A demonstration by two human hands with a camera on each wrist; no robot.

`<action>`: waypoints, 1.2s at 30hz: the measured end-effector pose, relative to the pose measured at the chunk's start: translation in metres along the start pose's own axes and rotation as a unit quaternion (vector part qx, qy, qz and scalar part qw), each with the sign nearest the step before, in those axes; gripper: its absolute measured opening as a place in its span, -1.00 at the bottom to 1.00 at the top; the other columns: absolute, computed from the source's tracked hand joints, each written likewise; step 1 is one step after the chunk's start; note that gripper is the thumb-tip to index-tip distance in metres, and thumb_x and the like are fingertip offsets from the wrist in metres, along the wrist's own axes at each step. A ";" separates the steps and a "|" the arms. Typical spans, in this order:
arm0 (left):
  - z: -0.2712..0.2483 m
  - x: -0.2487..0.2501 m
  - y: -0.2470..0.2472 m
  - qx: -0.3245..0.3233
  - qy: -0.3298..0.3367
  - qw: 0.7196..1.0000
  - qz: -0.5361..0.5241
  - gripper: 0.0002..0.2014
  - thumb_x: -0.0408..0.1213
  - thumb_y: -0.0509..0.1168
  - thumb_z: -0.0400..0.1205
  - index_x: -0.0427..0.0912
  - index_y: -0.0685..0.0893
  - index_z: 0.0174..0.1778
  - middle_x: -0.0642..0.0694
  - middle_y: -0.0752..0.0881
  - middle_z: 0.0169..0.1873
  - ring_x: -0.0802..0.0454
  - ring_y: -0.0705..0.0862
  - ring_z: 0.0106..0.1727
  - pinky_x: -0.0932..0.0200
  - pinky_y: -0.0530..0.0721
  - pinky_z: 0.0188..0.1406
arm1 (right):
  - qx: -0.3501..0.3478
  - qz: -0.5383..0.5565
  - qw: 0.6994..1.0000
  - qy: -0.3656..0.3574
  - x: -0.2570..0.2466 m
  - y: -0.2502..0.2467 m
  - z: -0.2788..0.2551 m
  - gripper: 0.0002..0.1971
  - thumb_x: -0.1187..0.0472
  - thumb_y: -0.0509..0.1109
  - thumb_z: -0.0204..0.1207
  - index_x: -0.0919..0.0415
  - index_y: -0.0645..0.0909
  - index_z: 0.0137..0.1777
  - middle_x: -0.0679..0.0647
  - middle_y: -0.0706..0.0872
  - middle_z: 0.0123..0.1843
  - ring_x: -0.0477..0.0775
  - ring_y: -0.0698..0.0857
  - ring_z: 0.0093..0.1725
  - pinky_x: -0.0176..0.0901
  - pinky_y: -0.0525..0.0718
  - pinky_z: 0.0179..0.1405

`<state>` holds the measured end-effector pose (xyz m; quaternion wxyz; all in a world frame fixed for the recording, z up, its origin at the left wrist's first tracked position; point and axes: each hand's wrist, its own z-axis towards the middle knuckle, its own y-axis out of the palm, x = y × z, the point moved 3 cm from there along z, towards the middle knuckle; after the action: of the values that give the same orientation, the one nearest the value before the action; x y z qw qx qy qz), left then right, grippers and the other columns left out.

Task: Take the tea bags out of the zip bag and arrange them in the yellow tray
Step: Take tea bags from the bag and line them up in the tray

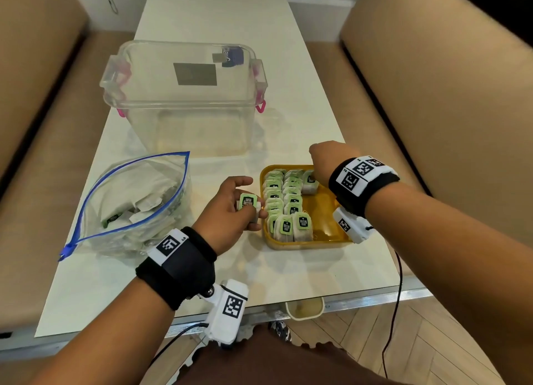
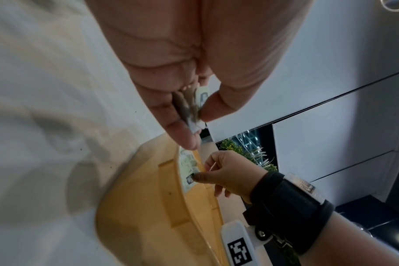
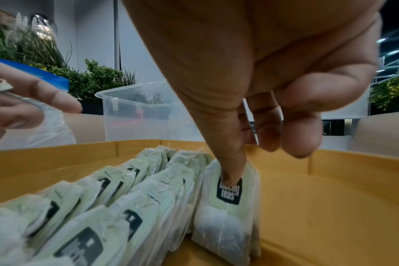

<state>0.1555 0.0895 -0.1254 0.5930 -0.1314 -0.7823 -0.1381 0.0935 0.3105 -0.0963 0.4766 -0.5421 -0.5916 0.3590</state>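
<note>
I see a mustard-yellow tray (image 1: 331, 237) holding white tea bags (image 1: 284, 211) with pale green, black-printed tags; left of the tray, a clear zip bag (image 1: 129, 200) edged blue, its slider possibly purple-blue.

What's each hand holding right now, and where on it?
The left hand pinches a tea bag across its flat faces. The right hand pinches the top of a tea bag in the yellow tray, at its tag.

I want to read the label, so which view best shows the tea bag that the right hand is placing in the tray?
The right wrist view: the tea bag fills the frame, label legible. The head view shows it small; the left wrist view barely shows it.
</note>
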 end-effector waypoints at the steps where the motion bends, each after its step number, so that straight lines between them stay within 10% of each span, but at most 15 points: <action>1: 0.000 0.000 0.000 -0.004 0.002 1.000 0.000 -0.57 -0.62 0.12 0.63 0.02 0.40 0.23 -0.18 0.66 -0.04 -0.03 0.77 -0.10 0.03 0.78 -0.15 | 0.001 0.005 1.000 0.001 0.001 0.001 0.000 -0.86 0.22 0.38 0.52 0.16 0.45 -0.10 0.09 0.59 -0.16 0.14 0.59 -0.20 -0.11 0.53 -0.27; 12: -0.001 0.003 0.006 -0.041 0.026 0.999 -0.013 -0.45 -0.59 0.30 0.59 0.10 0.39 0.33 -0.15 0.71 0.09 -0.05 0.78 0.03 0.07 0.74 -0.10 | 0.046 0.086 0.995 0.009 0.006 -0.021 -0.025 -0.80 0.19 0.39 0.55 0.20 0.56 0.13 0.13 0.68 0.02 0.14 0.63 -0.07 -0.10 0.58 -0.15; 20: 0.005 0.013 0.015 -0.053 0.056 0.997 -0.003 -0.40 -0.60 0.40 0.50 0.05 0.42 0.33 -0.28 0.62 0.11 -0.20 0.77 -0.04 -0.14 0.76 0.00 | -0.023 0.321 0.930 -0.175 -0.043 -0.047 -0.078 -0.80 0.04 0.51 0.46 0.03 0.73 0.06 -0.14 0.74 -0.15 -0.29 0.60 -0.32 -0.35 0.56 -0.23; 26: 0.005 0.019 0.019 -0.061 0.069 0.996 0.007 -0.51 -0.55 0.49 0.42 -0.02 0.48 0.11 -0.26 0.62 0.10 -0.15 0.79 -0.04 -0.05 0.76 0.02 | 0.013 0.359 0.920 -0.154 -0.040 -0.044 -0.077 -0.93 0.18 0.49 0.48 0.07 0.66 -0.19 -0.18 0.63 -0.38 -0.37 0.56 -0.45 -0.54 0.42 -0.44; 32: 0.002 0.016 0.022 -0.076 0.061 0.995 -0.010 -0.69 -0.56 0.37 0.54 -0.41 0.50 0.17 -0.35 0.69 0.06 -0.03 0.79 -0.17 0.09 0.78 -0.18 | 0.007 0.445 0.888 -0.117 -0.028 -0.041 -0.079 -0.82 0.23 0.49 0.49 0.20 0.63 0.05 0.11 0.81 -0.23 -0.14 0.72 -0.38 -0.22 0.72 -0.30; 36: 0.003 0.017 0.018 -0.056 0.075 0.995 0.017 -0.94 -0.42 0.24 0.67 -0.35 0.58 -0.02 -0.29 0.72 -0.15 -0.10 0.76 -0.23 0.15 0.74 -0.38 | 0.077 0.412 0.899 -0.127 -0.029 -0.045 -0.079 -0.92 0.18 0.49 0.49 0.15 0.69 -0.07 -0.01 0.76 -0.20 -0.25 0.61 -0.38 -0.53 0.52 -0.38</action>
<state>0.1548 0.1080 -0.1090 0.6443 -0.1671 -0.7240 -0.1813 0.1545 0.2681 -0.0363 0.2468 -0.6486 -0.3413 0.6339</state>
